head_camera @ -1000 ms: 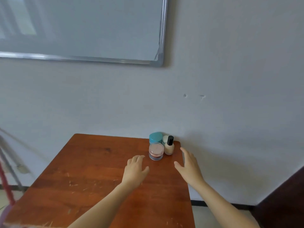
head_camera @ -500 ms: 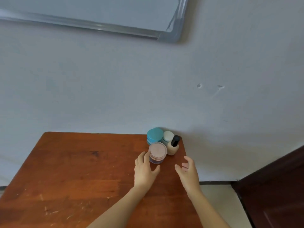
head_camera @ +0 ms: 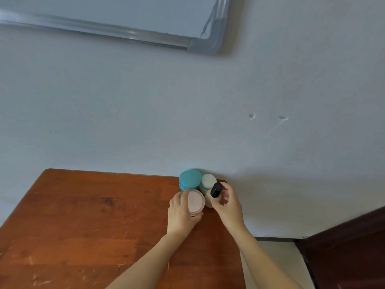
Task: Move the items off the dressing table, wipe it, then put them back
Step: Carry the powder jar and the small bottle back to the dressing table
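Both grips have closed in since a moment ago: my left grip (head_camera: 180, 213) wraps the pink-lidded jar (head_camera: 195, 200), my right grip (head_camera: 229, 207) pinches the black-capped bottle (head_camera: 216, 189), at the far right corner of the counter (head_camera: 93, 215). Likely light, rigid, smooth, perhaps glass; I'd hold the bodies, not the lids.

A pale wall (head_camera: 125, 111) fills most of the frame. Upper left: a whiteboard (head_camera: 104, 9) with a grey metal frame (head_camera: 206, 44), its rounded lower corner visible. Right of centre: two small marks (head_camera: 252, 116) on the wall, side by side. Lower right: a dark brown wooden panel (head_camera: 343, 253), a black skirting strip (head_camera: 275, 239) along the foot of the wall, and a strip of light floor (head_camera: 277, 263).
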A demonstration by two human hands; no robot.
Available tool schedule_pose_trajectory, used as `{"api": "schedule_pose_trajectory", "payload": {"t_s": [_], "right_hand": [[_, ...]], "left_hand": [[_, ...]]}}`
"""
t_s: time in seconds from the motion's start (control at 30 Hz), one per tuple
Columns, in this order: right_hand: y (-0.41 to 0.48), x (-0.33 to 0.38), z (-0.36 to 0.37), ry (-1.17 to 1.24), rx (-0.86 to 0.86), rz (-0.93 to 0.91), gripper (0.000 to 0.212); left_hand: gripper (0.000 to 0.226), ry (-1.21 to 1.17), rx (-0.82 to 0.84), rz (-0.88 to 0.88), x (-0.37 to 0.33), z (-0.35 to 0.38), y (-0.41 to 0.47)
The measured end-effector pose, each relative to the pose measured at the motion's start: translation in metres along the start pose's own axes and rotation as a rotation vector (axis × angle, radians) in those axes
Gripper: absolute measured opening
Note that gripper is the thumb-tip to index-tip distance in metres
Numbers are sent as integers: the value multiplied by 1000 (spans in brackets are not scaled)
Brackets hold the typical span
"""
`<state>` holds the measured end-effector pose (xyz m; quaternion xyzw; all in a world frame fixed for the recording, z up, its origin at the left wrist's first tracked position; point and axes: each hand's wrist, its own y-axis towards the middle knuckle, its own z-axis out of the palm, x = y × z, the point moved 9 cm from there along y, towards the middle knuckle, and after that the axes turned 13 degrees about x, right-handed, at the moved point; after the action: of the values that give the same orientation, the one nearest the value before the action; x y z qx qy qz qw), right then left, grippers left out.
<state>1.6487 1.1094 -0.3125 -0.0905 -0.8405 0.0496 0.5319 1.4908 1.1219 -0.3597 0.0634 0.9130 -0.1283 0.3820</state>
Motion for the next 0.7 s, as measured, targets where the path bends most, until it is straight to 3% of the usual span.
{"api": "schedule_pose_trajectory", "payload": {"t_s": [0.13,0.43,0.7], "right_hand": [[15,-9,11,-35,42,20,26],[20,-18,15,-125,124,8,27],[-15,5,-6,-208,189,-116,29]], "left_hand": [[77,-52,-9,-2,0,-1,2],[77,-122,-7,-7,4,-6,-16],[75,-237,-143,-7,11,-35,-66]]}}
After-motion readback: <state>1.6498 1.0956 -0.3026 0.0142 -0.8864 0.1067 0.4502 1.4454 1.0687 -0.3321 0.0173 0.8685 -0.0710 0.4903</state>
